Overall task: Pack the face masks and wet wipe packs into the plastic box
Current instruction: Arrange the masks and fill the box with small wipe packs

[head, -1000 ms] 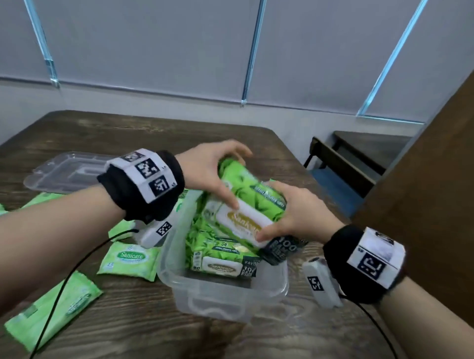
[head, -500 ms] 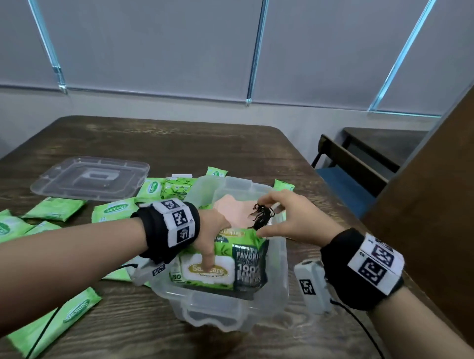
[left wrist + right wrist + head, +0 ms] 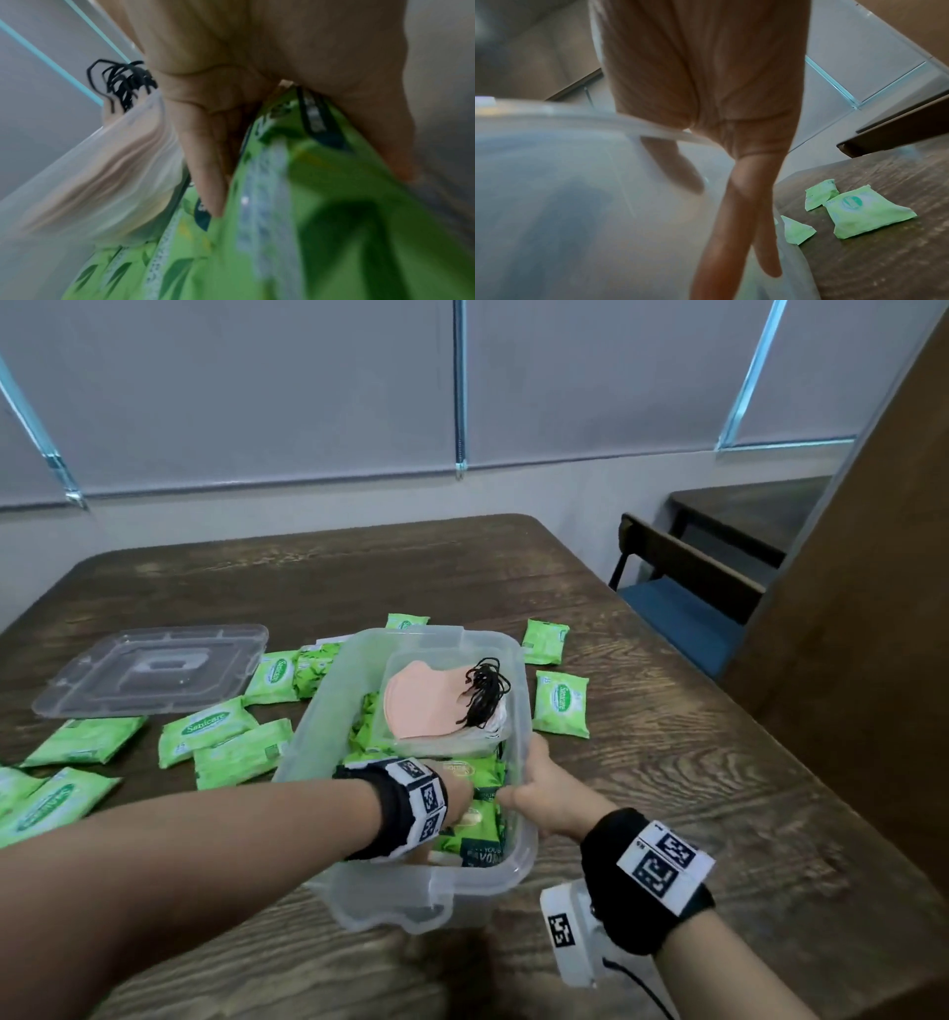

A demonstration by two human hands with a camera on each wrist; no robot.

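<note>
1. Step in hand: seating the large green wet wipe packs (image 3: 477, 819) down inside the clear rectangular plastic box (image 3: 436, 898) at the near end of the dark wood-grain table (image 3: 667, 762).
2. Left hand (image 3: 454, 801) is inside the box at its near end. The left wrist view shows straight fingers (image 3: 205, 162) lying against a green pack with the thumb on its other side. Reads as pressing or wedging the pack, not a curled grip.
3. Right hand (image 3: 544, 796) is on the box's right wall. In the right wrist view the thumb (image 3: 672, 164) sits inside the clear wall and the fingers (image 3: 731, 233) run down the outside, so it pinches the rim to steady the box.
4. The stack of peach face masks with black ear loops (image 3: 436, 706), in a clear sleeve, is already in the box at the far end, resting on top of green packs.
5. Small green wipe sachets (image 3: 210, 731) lie loose on the table to the left of the box, more (image 3: 558, 703) just beside it on the right.
6. The clear flat plastic lid (image 3: 149, 667) lies on the table at far left, off the box.
7. Judged progress: big packs and masks in, small sachets not yet packed.
8. Next move calls for freeing a hand, picking up the sachets and slotting them into gaps around the masks. Space looks tight, so the masks may get pushed up.
</note>
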